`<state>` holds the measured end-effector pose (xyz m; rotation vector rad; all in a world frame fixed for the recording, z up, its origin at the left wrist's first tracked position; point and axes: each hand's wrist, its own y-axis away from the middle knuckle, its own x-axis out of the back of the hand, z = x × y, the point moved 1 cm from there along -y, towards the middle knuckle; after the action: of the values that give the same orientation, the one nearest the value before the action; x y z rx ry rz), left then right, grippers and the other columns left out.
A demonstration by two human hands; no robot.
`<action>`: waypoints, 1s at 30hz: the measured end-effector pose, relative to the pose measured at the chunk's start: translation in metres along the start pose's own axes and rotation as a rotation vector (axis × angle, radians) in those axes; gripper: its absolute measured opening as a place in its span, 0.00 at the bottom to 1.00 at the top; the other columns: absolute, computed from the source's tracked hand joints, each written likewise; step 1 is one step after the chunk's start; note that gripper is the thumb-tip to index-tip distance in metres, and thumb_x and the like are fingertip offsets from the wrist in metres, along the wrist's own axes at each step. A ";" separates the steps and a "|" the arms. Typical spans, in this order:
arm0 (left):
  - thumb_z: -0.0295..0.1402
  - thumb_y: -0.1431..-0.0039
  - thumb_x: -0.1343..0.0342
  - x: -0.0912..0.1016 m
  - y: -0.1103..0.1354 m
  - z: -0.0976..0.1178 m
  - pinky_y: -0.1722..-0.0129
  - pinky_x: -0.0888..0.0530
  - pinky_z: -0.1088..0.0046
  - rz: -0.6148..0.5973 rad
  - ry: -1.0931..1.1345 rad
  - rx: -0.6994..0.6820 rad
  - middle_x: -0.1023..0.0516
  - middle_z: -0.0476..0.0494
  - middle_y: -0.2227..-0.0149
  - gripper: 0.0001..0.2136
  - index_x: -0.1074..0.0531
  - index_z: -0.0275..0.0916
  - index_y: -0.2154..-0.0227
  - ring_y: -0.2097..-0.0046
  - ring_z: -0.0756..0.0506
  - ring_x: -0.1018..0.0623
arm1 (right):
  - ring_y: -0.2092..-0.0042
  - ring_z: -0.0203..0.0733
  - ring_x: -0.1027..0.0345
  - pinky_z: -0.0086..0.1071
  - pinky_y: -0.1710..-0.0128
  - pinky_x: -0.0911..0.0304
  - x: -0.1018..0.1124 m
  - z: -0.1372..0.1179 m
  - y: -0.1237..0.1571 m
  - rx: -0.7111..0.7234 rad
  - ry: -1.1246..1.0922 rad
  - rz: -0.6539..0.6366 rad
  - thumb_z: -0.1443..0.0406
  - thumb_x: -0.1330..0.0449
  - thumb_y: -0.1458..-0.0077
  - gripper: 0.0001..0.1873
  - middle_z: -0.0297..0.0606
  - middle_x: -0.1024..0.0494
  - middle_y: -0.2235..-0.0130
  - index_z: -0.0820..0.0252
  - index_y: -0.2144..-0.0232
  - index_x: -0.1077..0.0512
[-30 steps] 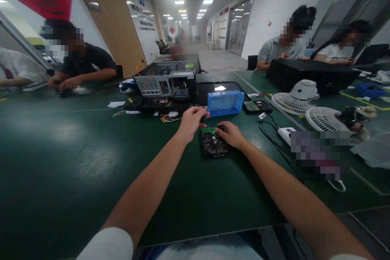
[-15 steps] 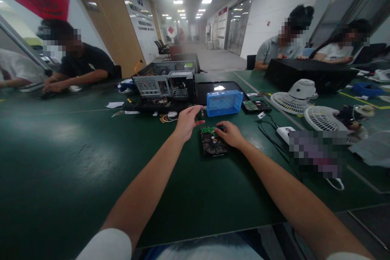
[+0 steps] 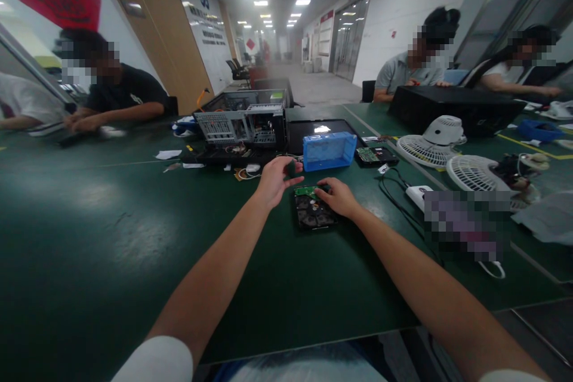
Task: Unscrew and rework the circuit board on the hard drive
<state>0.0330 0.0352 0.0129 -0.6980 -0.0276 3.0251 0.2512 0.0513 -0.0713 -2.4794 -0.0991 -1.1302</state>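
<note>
A black hard drive [image 3: 312, 212] with a green circuit board at its far end lies flat on the green table [image 3: 111, 233] in front of me. My right hand [image 3: 336, 196] rests on the drive's far right corner, fingers curled down onto it. Just left of the drive, my left hand [image 3: 276, 178] is raised a little above the table, its fingers curled round a small dark object that I cannot make out.
A blue plastic bin [image 3: 329, 151] stands just beyond my hands, an opened computer case [image 3: 244, 122] behind it. Another circuit board [image 3: 376, 156], black cables [image 3: 396, 194] and two white fans [image 3: 436, 143] lie to the right. Other people sit along both sides.
My left hand drew back from the blue bin toward me and closed round a small dark object. My right hand stayed on the hard drive.
</note>
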 end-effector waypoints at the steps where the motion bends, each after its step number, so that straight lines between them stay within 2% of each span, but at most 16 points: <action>1: 0.36 0.46 0.39 0.000 0.000 0.000 0.56 0.18 0.56 -0.002 0.006 0.008 0.20 0.37 0.61 0.09 0.25 0.35 0.66 0.55 0.41 0.20 | 0.66 0.39 0.30 0.34 0.62 0.35 0.000 0.000 0.000 0.001 0.000 0.001 0.57 0.37 0.38 0.15 0.41 0.21 0.57 0.59 0.53 0.23; 6: 0.35 0.48 0.40 -0.001 0.001 0.002 0.55 0.19 0.59 0.019 0.023 0.015 0.22 0.39 0.64 0.08 0.23 0.34 0.69 0.59 0.44 0.22 | 0.65 0.40 0.29 0.34 0.62 0.34 -0.001 0.000 0.000 -0.005 -0.006 0.009 0.57 0.36 0.38 0.15 0.40 0.21 0.58 0.58 0.53 0.23; 14: 0.34 0.48 0.39 -0.002 0.005 0.008 0.58 0.19 0.62 0.019 -0.011 -0.008 0.24 0.42 0.68 0.09 0.21 0.34 0.68 0.63 0.46 0.24 | 0.64 0.39 0.30 0.33 0.62 0.35 0.000 -0.001 0.000 0.012 0.001 -0.003 0.57 0.36 0.38 0.14 0.41 0.21 0.56 0.58 0.53 0.23; 20: 0.33 0.48 0.38 -0.002 0.005 0.008 0.60 0.19 0.62 0.041 -0.046 0.000 0.21 0.40 0.66 0.08 0.25 0.34 0.67 0.62 0.44 0.20 | 0.63 0.40 0.29 0.33 0.60 0.35 0.001 -0.002 0.000 0.009 0.013 -0.012 0.57 0.37 0.37 0.15 0.42 0.21 0.56 0.59 0.52 0.23; 24: 0.32 0.48 0.38 -0.002 0.004 0.007 0.57 0.18 0.58 0.076 -0.041 -0.005 0.19 0.38 0.63 0.07 0.28 0.36 0.68 0.59 0.42 0.19 | 0.62 0.41 0.29 0.33 0.60 0.35 0.002 -0.003 0.000 0.002 0.005 -0.011 0.58 0.36 0.38 0.15 0.42 0.21 0.56 0.59 0.52 0.23; 27: 0.31 0.48 0.37 0.000 0.002 0.007 0.56 0.18 0.56 0.106 -0.064 -0.037 0.21 0.39 0.62 0.06 0.27 0.36 0.69 0.59 0.44 0.21 | 0.63 0.41 0.29 0.34 0.60 0.35 0.002 -0.003 0.001 0.000 0.005 -0.008 0.58 0.36 0.38 0.14 0.42 0.21 0.56 0.59 0.53 0.23; 30: 0.32 0.49 0.37 0.003 0.002 0.010 0.59 0.17 0.58 0.146 -0.121 -0.088 0.23 0.40 0.61 0.05 0.24 0.36 0.71 0.60 0.44 0.24 | 0.63 0.41 0.29 0.34 0.61 0.35 0.003 -0.003 0.001 0.000 0.005 -0.008 0.58 0.36 0.38 0.14 0.42 0.20 0.56 0.58 0.53 0.23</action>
<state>0.0265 0.0335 0.0204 -0.5442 -0.1183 3.2198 0.2508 0.0490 -0.0679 -2.4775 -0.1073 -1.1399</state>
